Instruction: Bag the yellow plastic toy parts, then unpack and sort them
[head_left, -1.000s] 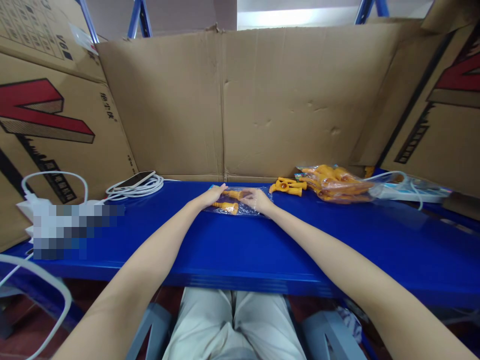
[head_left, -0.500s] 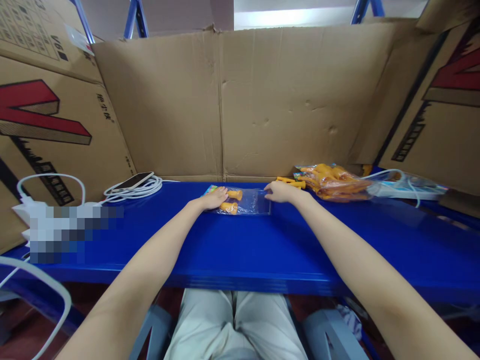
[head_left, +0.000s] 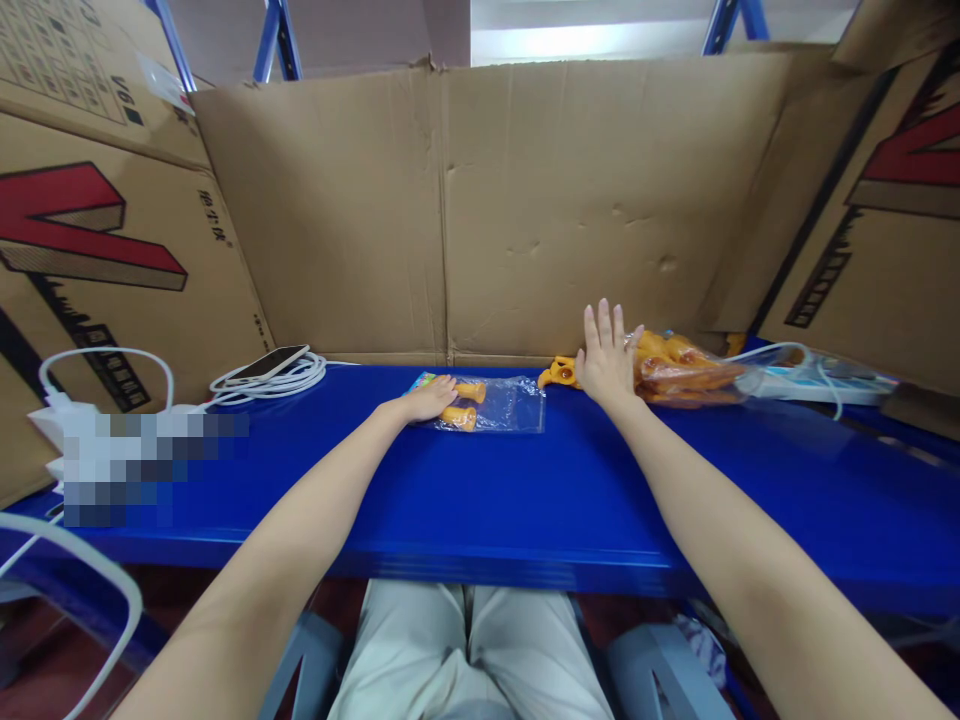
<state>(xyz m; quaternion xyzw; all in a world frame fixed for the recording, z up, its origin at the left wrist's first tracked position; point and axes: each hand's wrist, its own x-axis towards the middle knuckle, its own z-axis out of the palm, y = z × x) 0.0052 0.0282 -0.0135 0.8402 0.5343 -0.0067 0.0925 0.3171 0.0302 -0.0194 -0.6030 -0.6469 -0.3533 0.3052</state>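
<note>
My left hand (head_left: 433,398) lies flat on one end of a clear plastic bag (head_left: 511,405), its fingers stretched out. Two orange flared pieces (head_left: 466,404) show inside that bag, beside my fingertips; the hand covers part of its coloured label. To the right, my right hand (head_left: 606,362) is raised with fingers spread, holding nothing that I can see. Just left of its palm is an orange plastic piece (head_left: 558,373) with round openings, partly hidden by the hand. Behind and right of the hand sits a larger clear bag full of orange pieces (head_left: 679,368).
Cardboard panels (head_left: 570,220) wall off the back of the blue table (head_left: 480,500). At left are a phone (head_left: 270,364), a coiled white cable (head_left: 296,380) and a pixelated patch. A white-and-blue item (head_left: 817,382) with a cable lies at far right.
My right hand has left the bag's open end, moved right and spread its fingers upward. The loose orange pieces there look different, with round openings now showing. My left hand stays put.
</note>
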